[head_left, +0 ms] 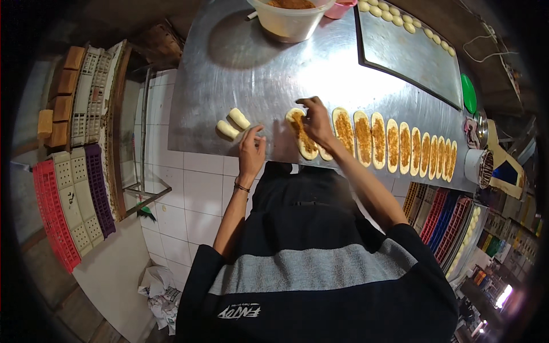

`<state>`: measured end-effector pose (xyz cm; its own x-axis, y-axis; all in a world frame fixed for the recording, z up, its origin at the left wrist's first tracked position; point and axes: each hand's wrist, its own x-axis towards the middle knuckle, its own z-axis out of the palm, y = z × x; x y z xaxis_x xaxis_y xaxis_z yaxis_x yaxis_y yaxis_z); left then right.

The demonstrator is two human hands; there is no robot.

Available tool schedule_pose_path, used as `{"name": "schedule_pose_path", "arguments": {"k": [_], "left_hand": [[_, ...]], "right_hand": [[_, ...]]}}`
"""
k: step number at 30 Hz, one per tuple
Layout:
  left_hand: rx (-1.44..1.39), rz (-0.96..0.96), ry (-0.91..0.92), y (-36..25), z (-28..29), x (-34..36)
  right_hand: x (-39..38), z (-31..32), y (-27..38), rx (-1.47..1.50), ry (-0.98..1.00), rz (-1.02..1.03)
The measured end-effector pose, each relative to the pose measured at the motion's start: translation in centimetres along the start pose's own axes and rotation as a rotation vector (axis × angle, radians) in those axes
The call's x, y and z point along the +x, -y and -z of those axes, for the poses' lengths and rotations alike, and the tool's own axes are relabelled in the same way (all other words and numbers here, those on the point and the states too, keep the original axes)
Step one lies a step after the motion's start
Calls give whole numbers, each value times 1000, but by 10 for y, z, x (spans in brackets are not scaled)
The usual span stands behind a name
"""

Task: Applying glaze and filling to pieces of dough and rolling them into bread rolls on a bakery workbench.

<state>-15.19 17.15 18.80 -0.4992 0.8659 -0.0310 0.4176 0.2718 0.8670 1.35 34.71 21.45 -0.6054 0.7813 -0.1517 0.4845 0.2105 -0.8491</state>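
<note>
On the metal table, a row of flat oval dough pieces (362, 137) spread with brown filling runs off to the right. Over the leftmost filled dough piece (295, 120) is my right hand (318, 122), its fingers apart at the dough's far end. Whether the fingertips touch the dough I cannot tell. My left hand (251, 152) hovers at the table's near edge, fingers loosely stretched and holding nothing. Just left of it lie two rolled pale dough pieces (239, 118), side by side, with no filling showing outside.
A plastic tub (291, 23) of brown filling stands at the far edge beside a pink container (340, 8). Far right lies a metal tray (406, 60) with small round dough balls. A white pot (476, 166) sits at the right end. Stacked crates (56, 211) stand at left.
</note>
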Motion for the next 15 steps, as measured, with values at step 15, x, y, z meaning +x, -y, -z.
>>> {"name": "schedule_pose_path", "arguments": {"k": [15], "left_hand": [[305,-318,223,-24,-128,-46]], "right_hand": [[-92,4,-120,-626,39,528]]}}
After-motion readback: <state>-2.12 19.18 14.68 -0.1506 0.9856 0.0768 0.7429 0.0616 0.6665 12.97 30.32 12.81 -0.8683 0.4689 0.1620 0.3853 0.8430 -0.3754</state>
